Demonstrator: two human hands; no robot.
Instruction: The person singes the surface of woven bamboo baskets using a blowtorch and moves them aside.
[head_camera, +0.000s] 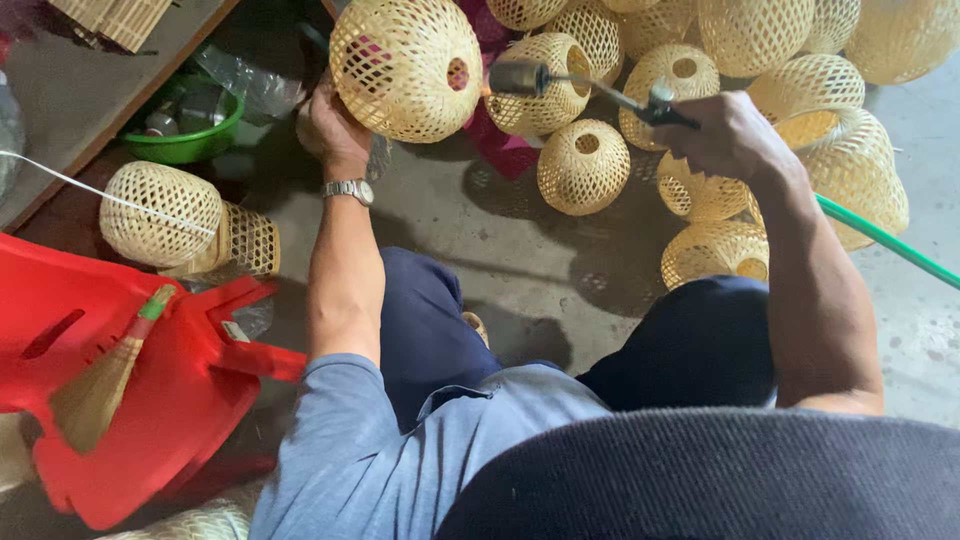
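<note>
My left hand (335, 130) holds a round woven bamboo lampshade (405, 65) up from below, a silver watch on the wrist. My right hand (725, 135) grips a metal torch wand (590, 88) whose dark nozzle points at the side of that lampshade, close to its small round hole. A green hose (880, 238) trails from the wand past my right forearm to the right edge. I sit low, my knees in dark trousers below both arms.
Several more woven lampshades (585, 165) are piled on the concrete floor ahead and to the right. Two lie at the left (160, 212) beside a red plastic chair (120, 400) with a small broom (100, 385) on it. A green bowl (185, 140) sits by a wooden board.
</note>
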